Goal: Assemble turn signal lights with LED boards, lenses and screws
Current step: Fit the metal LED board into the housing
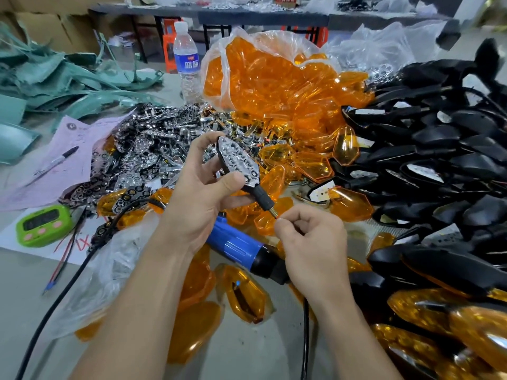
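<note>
The grey worktable (33,283) is buried in parts, with more cluttered benches behind it. I'll place everything from the blue electric screwdriver (233,242), which lies near the middle of the table with nobody holding it.

Right of it and beyond, a great heap of black housings (439,149) takes up that whole side, most of them bare. Straight beyond it slumps an open plastic bag of amber lenses (274,78), with loose lenses spilling down towards the tool. Beyond it to the left is a glittering pile of chrome reflectors (153,141). Nearer than the tool, to its right, lie a few lights with lenses on (428,311), which look finished. A green timer (41,224) sits well off to its left.

Just above the screwdriver, the person's left hand (197,204) grips one housing (238,163), thumb across its lower face and fingers behind. A reflector already sits in this housing, and there is no lens over it. The right hand (310,242), fingers curled, pinches thumb and forefinger onto the tip of the housing's threaded stem (273,212). Whether a wire is also caught there is too small to tell.

I'd judge this unit about halfway: insert seated, lens and screws to come. Going by the piles, most of the batch is not yet built.
</note>
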The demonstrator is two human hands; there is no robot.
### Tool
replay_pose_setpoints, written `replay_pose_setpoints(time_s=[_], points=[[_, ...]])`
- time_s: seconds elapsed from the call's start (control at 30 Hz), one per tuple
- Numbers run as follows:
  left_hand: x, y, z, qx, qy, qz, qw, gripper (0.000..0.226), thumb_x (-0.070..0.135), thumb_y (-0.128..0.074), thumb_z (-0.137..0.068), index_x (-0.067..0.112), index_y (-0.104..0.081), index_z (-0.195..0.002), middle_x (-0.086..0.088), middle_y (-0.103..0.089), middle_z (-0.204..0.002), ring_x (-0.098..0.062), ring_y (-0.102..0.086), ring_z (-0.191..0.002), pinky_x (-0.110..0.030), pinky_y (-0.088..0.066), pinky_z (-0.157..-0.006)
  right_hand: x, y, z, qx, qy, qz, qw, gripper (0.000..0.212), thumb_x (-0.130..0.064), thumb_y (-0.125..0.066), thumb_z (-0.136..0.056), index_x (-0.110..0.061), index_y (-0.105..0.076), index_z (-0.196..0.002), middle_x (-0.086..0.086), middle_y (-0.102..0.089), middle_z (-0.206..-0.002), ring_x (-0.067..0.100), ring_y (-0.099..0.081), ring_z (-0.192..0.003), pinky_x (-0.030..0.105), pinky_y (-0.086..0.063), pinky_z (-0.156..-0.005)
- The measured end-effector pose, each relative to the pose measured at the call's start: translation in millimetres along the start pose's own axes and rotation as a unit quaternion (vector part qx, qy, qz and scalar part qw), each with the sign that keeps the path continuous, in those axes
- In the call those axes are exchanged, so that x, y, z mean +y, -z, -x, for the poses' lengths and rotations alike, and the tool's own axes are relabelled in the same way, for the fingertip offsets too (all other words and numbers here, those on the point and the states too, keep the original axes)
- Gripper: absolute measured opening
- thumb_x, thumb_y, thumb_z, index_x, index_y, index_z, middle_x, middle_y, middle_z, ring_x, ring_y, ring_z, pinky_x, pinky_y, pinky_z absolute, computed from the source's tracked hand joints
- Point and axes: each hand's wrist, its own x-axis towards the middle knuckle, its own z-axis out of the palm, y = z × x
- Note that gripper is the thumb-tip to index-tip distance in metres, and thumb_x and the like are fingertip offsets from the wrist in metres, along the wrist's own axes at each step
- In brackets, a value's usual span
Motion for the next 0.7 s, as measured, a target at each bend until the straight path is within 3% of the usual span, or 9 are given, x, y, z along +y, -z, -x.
replay_pose_setpoints(time_s=[0.1, 0.23, 0.33, 0.4, 0.47, 0.6, 0.7], points=[[1.6, 2.3, 0.6, -0.001, 0.006, -0.003, 1.0, 0.065, 0.019, -0.084, -0.074, 0.035, -0.053, -0.129, 0.01, -0.065, -0.084, -0.015, -0.07, -0.083, -0.036, -0.064, -0.065, -2.2, 1.2, -1.0, -0.015, 0.003, -0.025, 1.0, 0.024, -0.01, -0.07, -0.088, -0.021, -0.067, -0.067, -0.008, -0.061, -0.058, 0.005, -0.053, -0.053, 0.015, -0.043, -0.049], [4.8, 4.4, 2.7, -0.032, 0.006, 0.018, 0.999, 0.069, 0.012, -0.081, -0.074, 0.029, -0.047, -0.131, -0.006, -0.067, -0.1, -0.031, -0.07, -0.097, -0.036, -0.065, -0.065, -0.2, 4.5, -3.1, -0.017, -0.046, -0.091, 0.995, 0.019, -0.01, -0.075, -0.087, -0.024, -0.074, -0.074, -0.008, -0.068, -0.06, 0.003, -0.061, -0.055, 0.012, -0.048, -0.053], [6.5, 5.9, 3.8, -0.036, 0.013, 0.023, 0.999, 0.072, 0.009, -0.081, -0.073, 0.028, -0.045, -0.132, -0.015, -0.064, -0.107, -0.035, -0.07, -0.1, -0.035, -0.065, -0.064, 1.3, 7.0, -3.9, -0.036, -0.072, -0.127, 0.989, 0.021, -0.011, -0.077, -0.089, -0.029, -0.075, -0.099, -0.003, -0.068, -0.059, 0.003, -0.06, -0.05, 0.014, -0.048, -0.051], [6.4, 7.9, 3.8, -0.037, 0.015, 0.028, 0.999, 0.071, 0.008, -0.081, -0.072, 0.029, -0.047, -0.131, -0.022, -0.059, -0.116, -0.038, -0.069, -0.103, -0.035, -0.065, -0.064, 3.0, 7.0, -3.6, -0.061, -0.056, -0.123, 0.989, 0.032, -0.011, -0.075, -0.09, -0.033, -0.071, -0.114, 0.0, -0.064, -0.058, 0.005, -0.057, -0.051, 0.021, -0.055, -0.059], [6.0, 10.2, 3.3, -0.044, 0.018, 0.044, 0.998, 0.069, 0.005, -0.08, -0.073, 0.03, -0.05, -0.13, -0.021, -0.057, -0.122, -0.041, -0.067, -0.108, -0.035, -0.066, -0.065, 2.9, 7.7, -2.8, -0.072, -0.03, -0.121, 0.99, 0.039, -0.01, -0.074, -0.092, -0.035, -0.069, -0.122, -0.002, -0.065, -0.059, 0.006, -0.059, -0.055, 0.018, -0.056, -0.068], [3.5, 12.9, 1.8, -0.078, 0.023, 0.059, 0.995, 0.06, 0.002, -0.077, -0.075, 0.028, -0.057, -0.126, -0.009, -0.068, -0.124, -0.035, -0.067, -0.114, -0.034, -0.066, -0.064, 4.5, 7.0, -0.8, -0.053, 0.012, -0.076, 0.996, 0.039, -0.011, -0.074, -0.092, -0.038, -0.07, -0.121, -0.004, -0.071, -0.068, 0.007, -0.061, -0.059, 0.025, -0.055, -0.067], [2.2, 13.1, 1.7, -0.087, 0.029, 0.05, 0.994, 0.056, -0.003, -0.074, -0.078, 0.026, -0.063, -0.125, -0.007, -0.067, -0.13, -0.033, -0.064, -0.119, -0.033, -0.065, -0.067, 6.3, 3.2, 0.5, -0.038, 0.014, -0.005, 0.999, 0.037, -0.015, -0.075, -0.093, -0.037, -0.071, -0.122, -0.012, -0.072, -0.071, 0.008, -0.068, -0.073, 0.014, -0.053, -0.072]])
